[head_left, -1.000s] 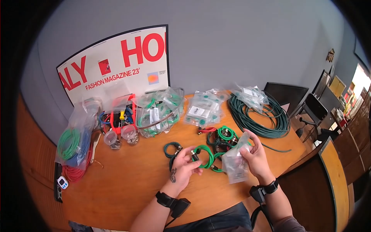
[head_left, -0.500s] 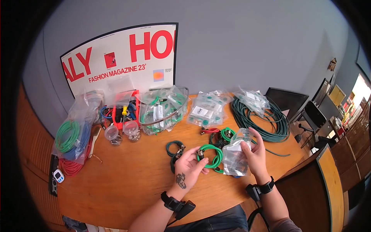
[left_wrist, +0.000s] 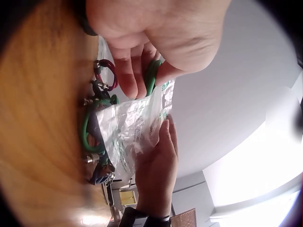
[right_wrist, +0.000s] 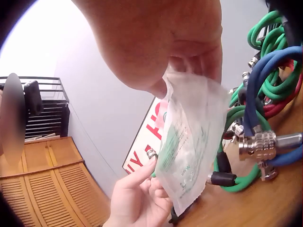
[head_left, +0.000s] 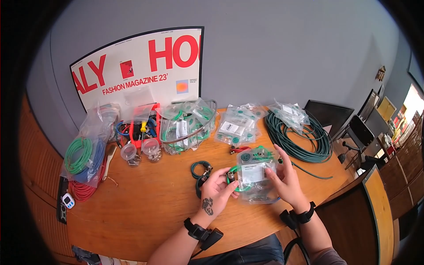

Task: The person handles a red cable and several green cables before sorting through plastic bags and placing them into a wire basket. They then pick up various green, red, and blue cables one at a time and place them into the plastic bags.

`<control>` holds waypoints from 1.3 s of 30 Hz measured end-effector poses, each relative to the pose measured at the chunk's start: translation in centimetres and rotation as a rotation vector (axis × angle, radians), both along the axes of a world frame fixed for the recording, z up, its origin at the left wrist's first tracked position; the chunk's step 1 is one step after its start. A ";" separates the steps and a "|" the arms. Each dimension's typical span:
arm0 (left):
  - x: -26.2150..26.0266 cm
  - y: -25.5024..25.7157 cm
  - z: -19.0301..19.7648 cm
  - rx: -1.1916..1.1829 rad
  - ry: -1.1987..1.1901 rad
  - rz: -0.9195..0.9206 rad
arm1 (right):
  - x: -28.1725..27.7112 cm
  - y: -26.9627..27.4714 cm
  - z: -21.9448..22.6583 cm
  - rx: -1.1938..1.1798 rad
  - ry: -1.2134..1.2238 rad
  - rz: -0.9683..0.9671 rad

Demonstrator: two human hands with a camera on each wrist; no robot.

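over table (head_left: 132,212), two hands (head_left: 215,192) (head_left: 288,183) hold one green cable (head_left: 233,169), one bag (head_left: 255,174)

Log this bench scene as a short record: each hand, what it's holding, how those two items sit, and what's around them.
Left hand: pinching green cable
Right hand: gripping clear printed bag
Bag and cable: bag overlaps part of the cable in the head view; cannot tell whether any is inside
Surface: wooden table
Behind, right: large dark green cable coil, bags partly on top
Behind, left: wire basket holding bagged green cables
Wall side: framed poster
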State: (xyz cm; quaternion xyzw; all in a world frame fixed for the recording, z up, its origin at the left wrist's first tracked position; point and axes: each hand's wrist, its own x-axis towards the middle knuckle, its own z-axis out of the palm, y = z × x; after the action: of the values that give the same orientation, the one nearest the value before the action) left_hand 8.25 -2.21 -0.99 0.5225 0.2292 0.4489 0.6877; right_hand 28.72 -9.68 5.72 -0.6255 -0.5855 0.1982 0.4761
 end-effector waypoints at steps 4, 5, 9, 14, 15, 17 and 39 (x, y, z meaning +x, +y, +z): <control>0.3 0.1 -0.8 0.009 -0.061 -0.020 | -0.9 0.1 -0.5 -0.074 0.105 0.036; 0.2 0.0 -0.8 0.004 -0.050 -0.039 | -1.3 0.2 -0.6 -0.067 0.200 0.056; 0.3 0.2 -0.9 0.043 -0.098 -0.075 | -0.1 1.4 -3.1 0.109 0.064 0.040; 0.6 0.4 -1.7 0.012 -0.048 -0.006 | -0.8 1.0 -2.2 0.051 0.258 0.196; 0.6 0.5 -1.8 -0.007 -0.008 0.026 | -1.0 0.9 -2.0 0.051 0.258 0.196; 0.5 0.6 -1.7 -0.008 -0.015 0.040 | -1.2 0.8 -1.6 -0.065 0.354 0.234; -0.3 0.0 0.0 0.011 0.038 -0.030 | -2.1 1.7 -3.6 0.098 0.824 0.176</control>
State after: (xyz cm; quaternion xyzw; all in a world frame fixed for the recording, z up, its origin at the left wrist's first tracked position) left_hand 7.98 -2.20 -0.97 0.5383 0.2318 0.4298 0.6869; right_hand 26.59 -8.01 2.16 -0.4182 -0.4059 0.4434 0.6810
